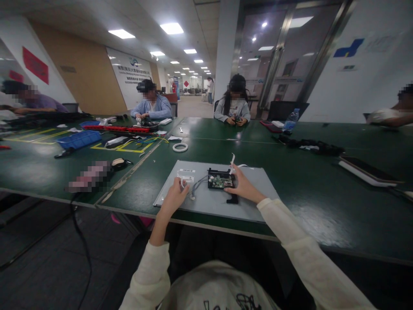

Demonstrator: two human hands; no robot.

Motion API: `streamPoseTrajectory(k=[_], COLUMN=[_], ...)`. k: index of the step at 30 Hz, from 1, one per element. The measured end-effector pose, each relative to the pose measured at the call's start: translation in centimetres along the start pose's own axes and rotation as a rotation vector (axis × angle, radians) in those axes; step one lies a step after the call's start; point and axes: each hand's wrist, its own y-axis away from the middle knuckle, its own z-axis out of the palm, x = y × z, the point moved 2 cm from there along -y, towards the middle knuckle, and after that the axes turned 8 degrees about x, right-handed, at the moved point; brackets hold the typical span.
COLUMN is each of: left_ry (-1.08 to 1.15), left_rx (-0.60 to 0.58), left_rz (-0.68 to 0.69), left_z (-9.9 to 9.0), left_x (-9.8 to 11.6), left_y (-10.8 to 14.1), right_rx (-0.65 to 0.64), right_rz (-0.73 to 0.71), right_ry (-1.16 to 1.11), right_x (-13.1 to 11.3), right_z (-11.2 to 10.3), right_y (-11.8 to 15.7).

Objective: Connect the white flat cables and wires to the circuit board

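Observation:
A grey metal flat panel (200,203) with white labels lies on the green table before me. On it sits a circuit board (222,181) in a black plastic frame (232,199), and grey cables (197,184) run out from its left side. My right hand (243,186) grips the right edge of that frame, thumb at the front and fingers behind. A white strip (232,158), tape-like, stands up by its fingertips. Over the panel's left part, my left hand (174,197) is closed in a pinch on a small whitish strip (182,183), partly hidden by the fingers.
A white tape roll (180,147) and a small wrench (181,130) lie beyond the panel. Leftward are a blue tray (79,140), coloured wires (151,141) and a blurred pink object (90,176). A bottle (291,120) stands far right. Several people sit around the table.

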Motion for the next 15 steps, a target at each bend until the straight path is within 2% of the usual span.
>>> streamPoseTrajectory(k=[7,15], left_ry=[-0.011,-0.048], left_rx=[0.031,0.057], left_rz=[-0.039,-0.025], left_z=[0.0,0.0], left_x=[-0.5,-0.6], left_y=[-0.4,-0.4], right_rx=[-0.047,-0.019], right_rz=[-0.017,0.009], right_ry=[0.033,0.048], right_x=[0.7,1.4], right_z=[-0.5,-0.6], right_y=[0.4,0.8])
